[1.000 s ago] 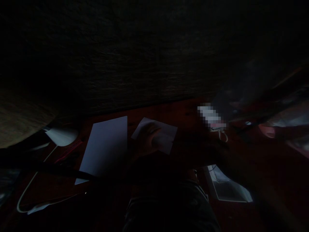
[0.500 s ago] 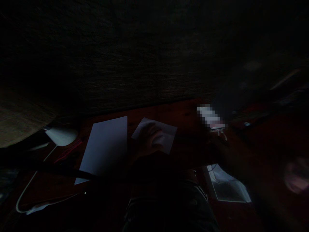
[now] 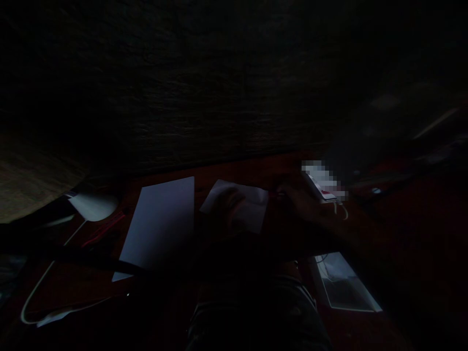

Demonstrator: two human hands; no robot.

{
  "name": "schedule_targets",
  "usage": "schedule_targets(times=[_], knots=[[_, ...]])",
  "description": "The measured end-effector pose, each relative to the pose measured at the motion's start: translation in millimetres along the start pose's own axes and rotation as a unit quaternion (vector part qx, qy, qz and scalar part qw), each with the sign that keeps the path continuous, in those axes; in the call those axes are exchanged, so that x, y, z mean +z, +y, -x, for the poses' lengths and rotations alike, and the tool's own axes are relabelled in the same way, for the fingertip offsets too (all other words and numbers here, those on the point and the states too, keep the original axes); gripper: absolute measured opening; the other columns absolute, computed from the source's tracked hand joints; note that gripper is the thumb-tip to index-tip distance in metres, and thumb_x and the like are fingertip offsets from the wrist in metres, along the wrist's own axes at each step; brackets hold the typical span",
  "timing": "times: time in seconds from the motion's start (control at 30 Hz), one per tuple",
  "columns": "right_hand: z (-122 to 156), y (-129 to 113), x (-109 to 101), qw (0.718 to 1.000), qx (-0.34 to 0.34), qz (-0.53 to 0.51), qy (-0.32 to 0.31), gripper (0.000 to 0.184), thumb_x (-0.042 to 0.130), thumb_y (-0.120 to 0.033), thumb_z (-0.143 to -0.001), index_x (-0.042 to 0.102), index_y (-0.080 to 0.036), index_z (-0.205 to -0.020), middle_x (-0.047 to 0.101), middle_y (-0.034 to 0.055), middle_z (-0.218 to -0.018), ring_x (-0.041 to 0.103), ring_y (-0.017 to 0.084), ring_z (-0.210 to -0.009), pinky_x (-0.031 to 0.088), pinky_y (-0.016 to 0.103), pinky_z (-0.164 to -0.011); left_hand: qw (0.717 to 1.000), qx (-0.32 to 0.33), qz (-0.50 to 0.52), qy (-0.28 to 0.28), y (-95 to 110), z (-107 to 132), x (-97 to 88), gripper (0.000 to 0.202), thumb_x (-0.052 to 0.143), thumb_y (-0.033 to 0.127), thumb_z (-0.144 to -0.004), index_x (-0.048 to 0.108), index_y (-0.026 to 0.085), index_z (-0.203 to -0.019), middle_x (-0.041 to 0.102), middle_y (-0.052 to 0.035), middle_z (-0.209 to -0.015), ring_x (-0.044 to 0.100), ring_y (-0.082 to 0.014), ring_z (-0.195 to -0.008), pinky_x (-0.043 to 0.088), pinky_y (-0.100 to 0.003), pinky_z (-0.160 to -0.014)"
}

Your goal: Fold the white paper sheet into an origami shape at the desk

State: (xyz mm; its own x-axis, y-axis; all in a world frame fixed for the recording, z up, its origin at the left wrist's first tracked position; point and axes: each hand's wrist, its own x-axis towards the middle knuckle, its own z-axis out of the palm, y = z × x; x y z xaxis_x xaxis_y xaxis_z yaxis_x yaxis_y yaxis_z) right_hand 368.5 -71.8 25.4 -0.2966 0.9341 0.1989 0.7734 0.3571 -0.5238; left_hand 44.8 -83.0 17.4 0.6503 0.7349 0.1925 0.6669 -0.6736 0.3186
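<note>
The scene is very dark. A small white sheet of paper lies on a reddish-brown table. My left hand rests on its left half, fingers curled over a fold of it. My right hand has come in from the right, its fingertips at the small sheet's right edge; their pose is lost in the dark. A larger white sheet lies flat just left of my left hand.
A blurred-out white and red object with a white cord loop sits beyond my right hand. A clear plastic sleeve lies near right. At left are a white rounded object, red strands and a white cable.
My right hand, a blur far right before, has swung in to the small sheet's right edge. My left hand has stayed on the sheet, shifting slightly.
</note>
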Motion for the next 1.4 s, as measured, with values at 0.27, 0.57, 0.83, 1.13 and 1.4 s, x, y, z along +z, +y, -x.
schedule_targets(times=[0.27,0.57,0.83,1.13,1.4], knots=[[-26.4,14.7,-10.5,0.999,-0.017,-0.024,-0.027,0.015,0.056,-0.024,-0.094,0.066,-0.024,-0.106,0.072,0.0107,-0.112,0.068,0.029,-0.107,0.055,0.047,-0.096,1.000,-0.015,0.010,0.003,1.4,1.9,0.3,0.076,0.074,0.054,-0.091,0.048,0.022,-0.155,0.035,-0.0154,-0.169,0.028,-0.0398,-0.158,0.033,-0.060,-0.126],[-43.9,10.7,-7.2,0.995,-0.039,-0.056,-0.067,0.014,0.056,-0.027,-0.094,0.066,-0.024,-0.104,0.074,0.0085,-0.107,0.070,0.026,-0.101,0.055,0.042,-0.090,0.999,0.005,0.038,0.011,2.6,1.1,-0.5,0.066,0.063,0.049,-0.099,0.046,0.025,-0.158,0.042,-0.0118,-0.165,0.033,-0.0358,-0.156,0.031,-0.056,-0.129],[-79.1,12.0,10.0,0.992,-0.060,-0.063,-0.094,0.012,0.058,-0.030,-0.097,0.066,-0.025,-0.105,0.076,0.0056,-0.108,0.070,0.023,-0.098,0.054,0.037,-0.085,0.990,-0.124,-0.028,0.066,0.1,5.7,11.6,0.072,0.067,0.058,-0.093,0.048,0.033,-0.158,0.032,-0.0088,-0.173,0.014,-0.0475,-0.161,0.016,-0.069,-0.128],[-87.6,11.4,25.0,0.991,-0.074,-0.049,-0.097,0.016,0.057,-0.034,-0.098,0.067,-0.026,-0.108,0.074,0.0052,-0.110,0.069,0.024,-0.102,0.053,0.038,-0.089,0.990,-0.128,-0.025,0.044,1.0,6.5,14.1,0.074,0.065,0.058,-0.094,0.045,0.030,-0.160,0.026,-0.0110,-0.175,0.011,-0.0489,-0.162,0.015,-0.070,-0.127],[-101.5,-4.1,32.5,0.987,-0.080,-0.058,-0.123,0.018,0.053,-0.032,-0.098,0.065,-0.024,-0.109,0.074,0.0073,-0.108,0.069,0.025,-0.099,0.053,0.037,-0.085,0.993,-0.105,-0.043,0.040,1.5,10.1,11.2,0.073,0.064,0.054,-0.097,0.041,0.028,-0.162,0.024,-0.0125,-0.175,0.013,-0.0476,-0.161,0.015,-0.069,-0.127]])
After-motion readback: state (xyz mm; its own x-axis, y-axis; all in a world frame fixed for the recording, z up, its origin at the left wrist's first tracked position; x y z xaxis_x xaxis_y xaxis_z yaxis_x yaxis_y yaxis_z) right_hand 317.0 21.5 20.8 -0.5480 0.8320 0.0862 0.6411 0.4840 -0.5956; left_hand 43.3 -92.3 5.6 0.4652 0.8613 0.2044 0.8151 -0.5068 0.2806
